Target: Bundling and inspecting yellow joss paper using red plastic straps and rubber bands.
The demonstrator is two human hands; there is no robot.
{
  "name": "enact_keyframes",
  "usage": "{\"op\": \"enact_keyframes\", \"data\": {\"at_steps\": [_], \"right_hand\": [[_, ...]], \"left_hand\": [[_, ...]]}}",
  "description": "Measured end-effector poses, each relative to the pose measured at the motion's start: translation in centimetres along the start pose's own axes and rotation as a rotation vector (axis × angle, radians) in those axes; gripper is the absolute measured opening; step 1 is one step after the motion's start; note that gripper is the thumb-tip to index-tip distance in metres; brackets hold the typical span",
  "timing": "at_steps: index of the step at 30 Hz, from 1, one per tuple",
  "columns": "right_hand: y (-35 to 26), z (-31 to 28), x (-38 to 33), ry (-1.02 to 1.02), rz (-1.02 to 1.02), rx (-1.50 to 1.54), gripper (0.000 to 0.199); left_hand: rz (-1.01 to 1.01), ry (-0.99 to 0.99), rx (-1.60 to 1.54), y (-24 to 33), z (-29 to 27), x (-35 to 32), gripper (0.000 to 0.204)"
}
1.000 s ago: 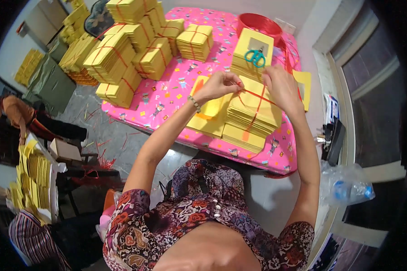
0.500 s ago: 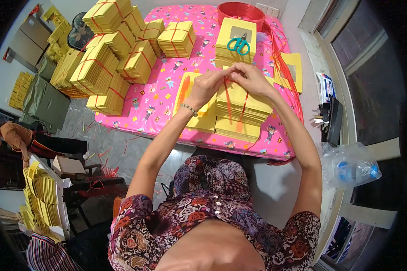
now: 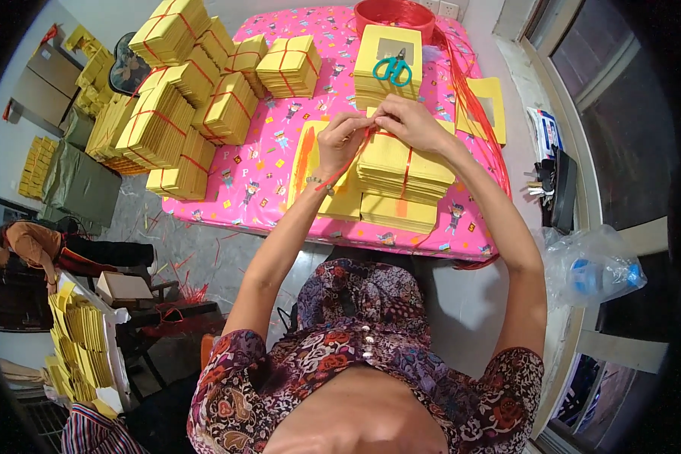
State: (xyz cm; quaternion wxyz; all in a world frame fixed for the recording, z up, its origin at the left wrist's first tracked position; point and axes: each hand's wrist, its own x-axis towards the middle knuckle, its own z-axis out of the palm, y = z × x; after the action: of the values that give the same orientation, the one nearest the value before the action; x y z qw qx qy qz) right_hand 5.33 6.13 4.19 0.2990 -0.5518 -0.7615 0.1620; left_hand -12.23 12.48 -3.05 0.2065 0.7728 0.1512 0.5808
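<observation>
Yellow stack (image 3: 386, 178), at the near right of the pink table (image 3: 325, 106), partly under both hands. At left, tied bundles (image 3: 157, 125), well apart from it. Next, left hand (image 3: 342, 140), pinching red ribbon (image 3: 408, 170) at the fingertips, with one strand across the wrist. Right hand (image 3: 410, 123) just beside, closed at the fingertips, apparently on the same ribbon. Probably fairly heavy as a block, yet bendable at the edges and apt to slide; best held low by two opposite sides, not by the ribbon.

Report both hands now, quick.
Left hand: closed, pinching red ribbon.
Right hand: fingers bent at the ribbon above the yellow stack; its exact grip cannot be told.
</observation>
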Motion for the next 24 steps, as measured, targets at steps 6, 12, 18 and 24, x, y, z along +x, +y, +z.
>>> {"op": "enact_keyframes", "data": {"at_steps": [6,12,18,24], "right_hand": [[0.4,0.5,-0.4,0.085,-0.16,-0.096,0.012],[0.1,0.9,-0.8,0.147,-0.066,0.024,0.009],[1.5,0.7,-0.6,0.218,-0.023,0.04,0.011],[1.1,0.3,-1.1,0.198,0.011,0.062,0.008]], "left_hand": [[-0.157,-0.012,-0.2,0.1,0.2,-0.5,0.018],[-0.599,0.138,-0.517,0.4,-0.5,-3.8,0.006],[-0.817,0.226,-0.617,1.4,0.3,-5.4,0.009],[-1.033,0.295,-0.992,0.3,0.3,-5.6,0.014]]}}
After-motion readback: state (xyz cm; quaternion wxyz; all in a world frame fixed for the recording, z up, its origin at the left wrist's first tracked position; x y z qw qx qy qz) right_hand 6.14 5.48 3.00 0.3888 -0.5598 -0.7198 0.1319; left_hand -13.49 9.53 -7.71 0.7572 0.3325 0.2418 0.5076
